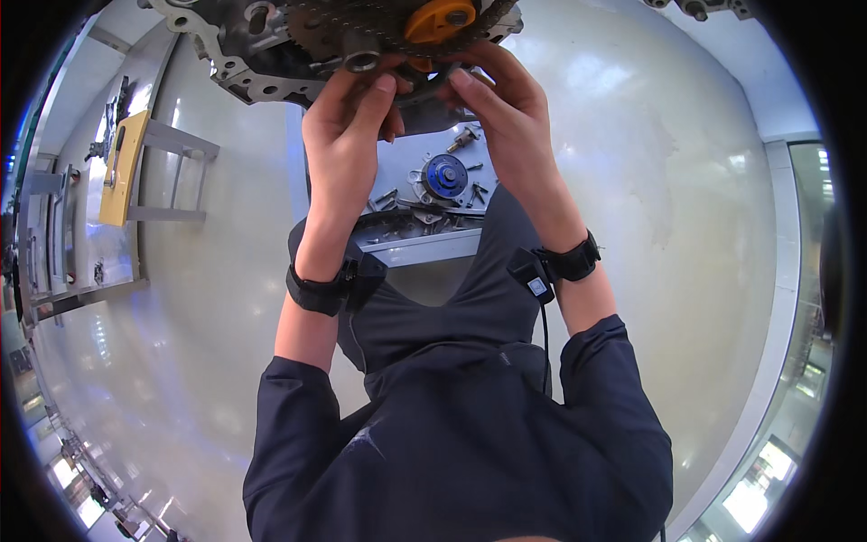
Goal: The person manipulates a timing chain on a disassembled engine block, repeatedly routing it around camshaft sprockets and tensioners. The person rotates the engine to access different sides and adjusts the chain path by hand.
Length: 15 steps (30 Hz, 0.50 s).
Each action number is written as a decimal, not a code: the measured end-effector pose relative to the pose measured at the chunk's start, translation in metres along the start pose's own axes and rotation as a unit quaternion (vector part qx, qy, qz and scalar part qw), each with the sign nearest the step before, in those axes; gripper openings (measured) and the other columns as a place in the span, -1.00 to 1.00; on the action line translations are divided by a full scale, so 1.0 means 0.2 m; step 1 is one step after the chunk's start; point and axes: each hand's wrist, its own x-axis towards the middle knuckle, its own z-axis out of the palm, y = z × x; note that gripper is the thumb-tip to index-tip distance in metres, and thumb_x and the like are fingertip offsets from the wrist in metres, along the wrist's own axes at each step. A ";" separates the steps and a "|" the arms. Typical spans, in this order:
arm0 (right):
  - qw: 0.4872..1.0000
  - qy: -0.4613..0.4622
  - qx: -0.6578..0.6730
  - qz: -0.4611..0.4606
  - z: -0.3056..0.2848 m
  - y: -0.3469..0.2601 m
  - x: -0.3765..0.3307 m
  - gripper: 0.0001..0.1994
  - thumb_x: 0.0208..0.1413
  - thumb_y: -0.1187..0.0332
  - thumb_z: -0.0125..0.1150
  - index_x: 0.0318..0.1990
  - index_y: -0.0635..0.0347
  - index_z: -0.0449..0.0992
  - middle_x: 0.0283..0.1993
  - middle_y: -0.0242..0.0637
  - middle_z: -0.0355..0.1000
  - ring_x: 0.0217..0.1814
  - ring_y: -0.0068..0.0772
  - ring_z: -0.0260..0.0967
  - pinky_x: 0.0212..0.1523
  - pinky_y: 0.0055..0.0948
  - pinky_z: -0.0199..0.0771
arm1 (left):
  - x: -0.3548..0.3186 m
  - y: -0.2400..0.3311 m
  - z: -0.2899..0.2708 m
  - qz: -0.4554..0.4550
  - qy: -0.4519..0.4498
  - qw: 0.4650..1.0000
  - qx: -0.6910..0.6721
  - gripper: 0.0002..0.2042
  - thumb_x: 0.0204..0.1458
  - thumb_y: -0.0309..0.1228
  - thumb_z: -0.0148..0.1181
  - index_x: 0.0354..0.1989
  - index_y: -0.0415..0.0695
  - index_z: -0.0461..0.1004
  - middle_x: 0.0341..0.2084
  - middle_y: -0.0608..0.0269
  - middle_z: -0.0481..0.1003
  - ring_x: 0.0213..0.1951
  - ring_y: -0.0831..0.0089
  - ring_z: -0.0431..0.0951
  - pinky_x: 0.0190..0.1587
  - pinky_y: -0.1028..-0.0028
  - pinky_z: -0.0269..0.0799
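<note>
An engine block (pixel 262 63) with a toothed sprocket, a dark timing chain (pixel 492 20) and an orange plastic piece (pixel 440 20) fills the top of the view. Both hands are raised to its lower edge. My left hand (pixel 348 117) is closed, thumb and fingers curled together just below a round metal boss (pixel 362 61). Opposite it, my right hand (pixel 510 104) is closed too, its thumb pressed toward the fingers beside the lower run of the chain. Whatever lies between the fingertips is too small and hidden to name.
Below the hands, between my knees, a pale metal tray (pixel 424 248) holds a water pump with a blue hub (pixel 445 176) and several loose bolts (pixel 477 191). A yellow-topped workbench (pixel 126 172) stands at the left. Another metal part (pixel 700 9) shows at the upper right.
</note>
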 end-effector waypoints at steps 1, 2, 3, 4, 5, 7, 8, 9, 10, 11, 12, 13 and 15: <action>1.000 -0.007 -0.004 -0.005 0.00 0.01 0.00 -0.65 0.30 0.43 0.17 0.20 0.34 0.40 0.06 -0.21 0.49 -0.06 -0.45 0.51 -0.04 -0.46 0.49 | -0.01 0.01 0.02 0.001 -0.004 1.000 0.004 -0.65 0.28 -0.43 0.13 0.18 -0.32 0.43 -0.23 0.18 0.58 -0.44 0.55 0.43 -0.38 0.55 0.32; 1.000 -0.003 0.000 -0.008 -0.01 0.01 0.01 -0.65 0.30 0.43 0.17 0.20 0.34 0.40 0.06 -0.21 0.49 -0.06 -0.45 0.51 -0.04 -0.46 0.49 | -0.01 0.03 0.04 -0.006 0.001 1.000 0.010 -0.66 0.27 -0.44 0.14 0.17 -0.33 0.43 -0.23 0.18 0.57 -0.44 0.55 0.43 -0.38 0.55 0.32; 1.000 0.001 -0.004 -0.015 -0.02 0.01 0.03 -0.67 0.30 0.42 0.17 0.16 0.34 0.43 0.01 -0.23 0.51 -0.08 -0.46 0.51 -0.05 -0.47 0.49 | -0.01 0.04 0.06 -0.014 0.006 1.000 0.016 -0.67 0.27 -0.45 0.14 0.16 -0.34 0.43 -0.23 0.18 0.56 -0.43 0.55 0.43 -0.38 0.55 0.32; 1.000 0.003 -0.007 -0.020 -0.01 0.00 0.04 -0.70 0.31 0.42 0.17 0.13 0.33 0.45 -0.04 -0.24 0.52 -0.10 -0.47 0.51 -0.06 -0.47 0.48 | -0.01 0.04 0.06 -0.016 0.004 1.000 0.022 -0.67 0.27 -0.45 0.14 0.16 -0.34 0.43 -0.23 0.18 0.56 -0.43 0.55 0.43 -0.38 0.55 0.32; 0.999 0.012 -0.003 -0.042 0.03 -0.02 0.04 -0.73 0.32 0.38 0.17 0.08 0.33 0.48 -0.12 -0.26 0.54 -0.12 -0.48 0.51 -0.07 -0.48 0.48 | 0.00 0.04 0.06 -0.011 0.010 1.000 -0.004 -0.69 0.26 -0.45 0.15 0.12 -0.32 0.45 -0.25 0.20 0.57 -0.46 0.55 0.43 -0.40 0.55 0.31; 0.999 -0.004 -0.002 -0.050 0.03 0.00 0.04 -0.73 0.33 0.37 0.17 0.08 0.33 0.48 -0.14 -0.27 0.54 -0.12 -0.48 0.51 -0.07 -0.48 0.48 | 0.00 0.03 0.05 -0.005 0.012 1.000 -0.029 -0.72 0.25 -0.46 0.15 0.08 -0.30 0.47 -0.27 0.21 0.59 -0.49 0.56 0.44 -0.42 0.56 0.30; 0.998 -0.024 -0.006 -0.059 0.03 0.00 0.05 -0.73 0.34 0.35 0.17 0.07 0.33 0.49 -0.15 -0.27 0.55 -0.12 -0.48 0.52 -0.07 -0.48 0.48 | 0.00 0.03 0.05 -0.014 0.017 0.999 -0.040 -0.73 0.25 -0.45 0.15 0.06 -0.30 0.48 -0.27 0.20 0.59 -0.48 0.54 0.44 -0.42 0.55 0.31; 0.998 -0.022 -0.006 -0.061 0.03 -0.01 0.04 -0.73 0.34 0.35 0.17 0.07 0.33 0.49 -0.15 -0.27 0.55 -0.12 -0.48 0.52 -0.07 -0.48 0.48 | 0.00 0.03 0.06 -0.023 0.022 0.998 -0.052 -0.75 0.26 -0.45 0.15 0.04 -0.31 0.48 -0.27 0.19 0.59 -0.48 0.53 0.45 -0.41 0.54 0.31; 0.997 -0.015 -0.020 -0.066 0.04 -0.02 0.03 -0.73 0.34 0.34 0.17 0.06 0.34 0.49 -0.16 -0.25 0.56 -0.13 -0.47 0.53 -0.07 -0.48 0.49 | 0.00 0.04 0.06 -0.021 0.023 0.998 -0.051 -0.75 0.26 -0.45 0.15 0.04 -0.31 0.48 -0.27 0.19 0.59 -0.48 0.53 0.45 -0.41 0.54 0.31; 0.997 -0.009 -0.034 -0.071 0.05 -0.03 0.03 -0.73 0.34 0.32 0.17 0.04 0.34 0.50 -0.16 -0.23 0.57 -0.13 -0.47 0.54 -0.08 -0.47 0.51 | -0.01 0.05 0.07 -0.026 0.016 0.996 -0.088 -0.76 0.26 -0.45 0.15 0.02 -0.31 0.49 -0.28 0.17 0.59 -0.48 0.52 0.45 -0.41 0.52 0.32; 0.997 -0.011 -0.033 -0.072 0.05 -0.04 0.03 -0.73 0.34 0.32 0.17 0.04 0.34 0.50 -0.16 -0.23 0.57 -0.13 -0.47 0.54 -0.08 -0.47 0.51 | -0.01 0.05 0.07 -0.031 0.009 0.992 -0.125 -0.78 0.27 -0.45 0.14 0.00 -0.31 0.50 -0.28 0.16 0.59 -0.47 0.51 0.45 -0.40 0.51 0.33; 0.996 -0.014 -0.033 -0.081 0.05 -0.04 0.03 -0.74 0.35 0.33 0.16 0.03 0.35 0.50 -0.16 -0.20 0.58 -0.15 -0.45 0.55 -0.09 -0.46 0.53 | -0.02 0.06 0.07 -0.031 0.013 0.992 -0.124 -0.78 0.27 -0.45 0.14 0.00 -0.31 0.50 -0.28 0.16 0.59 -0.47 0.51 0.45 -0.40 0.51 0.33; 0.995 -0.020 -0.031 -0.088 0.06 -0.06 0.01 -0.75 0.35 0.34 0.15 0.01 0.36 0.50 -0.16 -0.17 0.59 -0.16 -0.43 0.57 -0.09 -0.45 0.55 | -0.04 0.06 0.06 -0.042 -0.002 0.986 -0.159 -0.80 0.28 -0.46 0.13 -0.03 -0.31 0.51 -0.29 0.13 0.58 -0.47 0.50 0.46 -0.39 0.51 0.34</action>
